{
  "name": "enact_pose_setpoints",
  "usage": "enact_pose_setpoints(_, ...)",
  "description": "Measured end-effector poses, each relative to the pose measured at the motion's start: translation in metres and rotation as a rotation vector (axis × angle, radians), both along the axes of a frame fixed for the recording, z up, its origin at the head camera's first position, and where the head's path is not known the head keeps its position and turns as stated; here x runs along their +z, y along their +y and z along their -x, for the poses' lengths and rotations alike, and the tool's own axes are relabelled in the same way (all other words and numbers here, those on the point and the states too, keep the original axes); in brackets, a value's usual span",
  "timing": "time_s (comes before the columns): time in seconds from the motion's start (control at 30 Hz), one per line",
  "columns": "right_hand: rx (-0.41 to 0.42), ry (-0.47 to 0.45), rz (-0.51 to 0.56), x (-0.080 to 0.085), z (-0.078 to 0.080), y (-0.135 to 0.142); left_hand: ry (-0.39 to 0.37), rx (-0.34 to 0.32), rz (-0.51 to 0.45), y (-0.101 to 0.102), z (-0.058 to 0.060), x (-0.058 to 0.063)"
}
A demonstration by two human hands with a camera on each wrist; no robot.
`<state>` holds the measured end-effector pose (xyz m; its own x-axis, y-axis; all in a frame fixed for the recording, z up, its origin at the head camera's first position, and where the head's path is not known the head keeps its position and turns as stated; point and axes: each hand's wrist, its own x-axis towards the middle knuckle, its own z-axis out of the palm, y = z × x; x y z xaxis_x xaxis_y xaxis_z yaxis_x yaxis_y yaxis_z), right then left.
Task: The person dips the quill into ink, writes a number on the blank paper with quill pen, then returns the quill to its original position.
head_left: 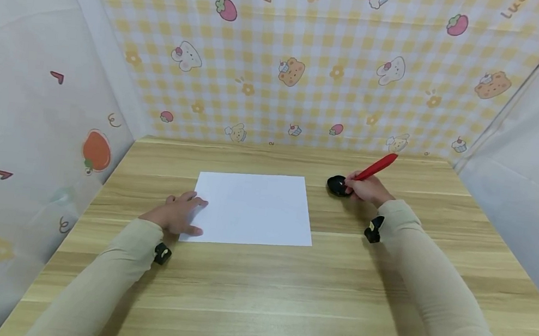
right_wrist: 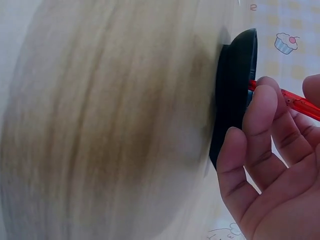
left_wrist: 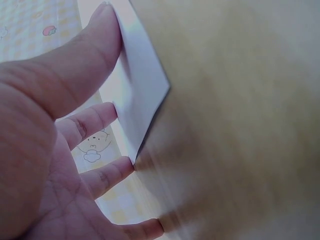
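Observation:
A white sheet of paper (head_left: 253, 207) lies on the wooden table. My left hand (head_left: 178, 213) rests at its left edge, fingers spread, with the thumb (left_wrist: 102, 45) and some fingertips on the paper. To the right of the sheet, my right hand (head_left: 368, 189) pinches a slim red-handled brush (head_left: 377, 166) held at a slant. Its lower end reaches into a small black dish (head_left: 336, 186), whose rim hides the tip. In the right wrist view the dish (right_wrist: 235, 95) stands close by the fingertips, and a red shaft (right_wrist: 300, 105) passes between the fingers.
The wooden table (head_left: 246, 297) runs back to a yellow checked cloth (head_left: 269, 80) with cartoon prints. White cloth walls stand at the left (head_left: 34, 110) and right (head_left: 536, 163). A small black device (head_left: 373, 229) is worn on each wrist.

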<state>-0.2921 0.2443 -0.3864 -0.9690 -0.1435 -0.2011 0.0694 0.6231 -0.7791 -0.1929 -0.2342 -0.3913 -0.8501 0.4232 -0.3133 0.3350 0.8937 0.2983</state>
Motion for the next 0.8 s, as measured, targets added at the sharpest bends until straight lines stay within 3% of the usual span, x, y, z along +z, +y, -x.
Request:
enact_pose_setpoints(0.23, 0.003, -0.025, 0.062, 0.009, -0.001, -0.003, -0.003, 0.012, -0.008, 0.000, 0.000, 0.002)
enact_pose_setpoints(0.6, 0.011, -0.020, 0.082, 0.017, -0.001, -0.022, -0.066, 0.120, 0.006, 0.004, 0.002, 0.002)
enact_pose_setpoints(0.8, 0.044, -0.023, 0.105, 0.016, 0.003, -0.038, -0.036, 0.062, 0.031, 0.005, 0.004, 0.005)
